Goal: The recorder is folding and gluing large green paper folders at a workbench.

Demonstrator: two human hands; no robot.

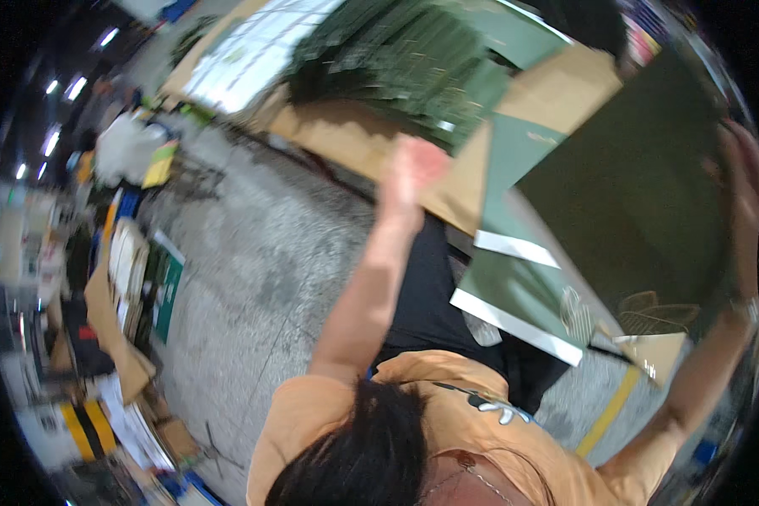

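Hidden: the right hand [746, 181] sits at the dark rim at 3 o'clock, its fingers blurred; the person's own head and orange shirt [413, 405] fill the 6 o'clock edge.
Right grip: fingers curled over the far edge of the dark green sheet [632, 202], holding it.
Left grip: the left hand [413, 173] is raised near centre, at 12 o'clock; I cannot tell whether its fingers are spread or closed, and it looks to touch nothing.
Sheet: large, flat, dark green, tilted, with a pale line-drawn leaf pattern at its lower corner; it sits at 2 to 3 o'clock.
Beneath: lighter green sheets with white strips [514, 295], overlapped by the dark sheet.
Behind: brown cardboard [354, 135] and a fanned stack of green sheets [396, 51] at 12 o'clock.
Floor: grey speckled concrete floor [253, 278], clutter of boxes and papers [126, 278] at 9 o'clock.
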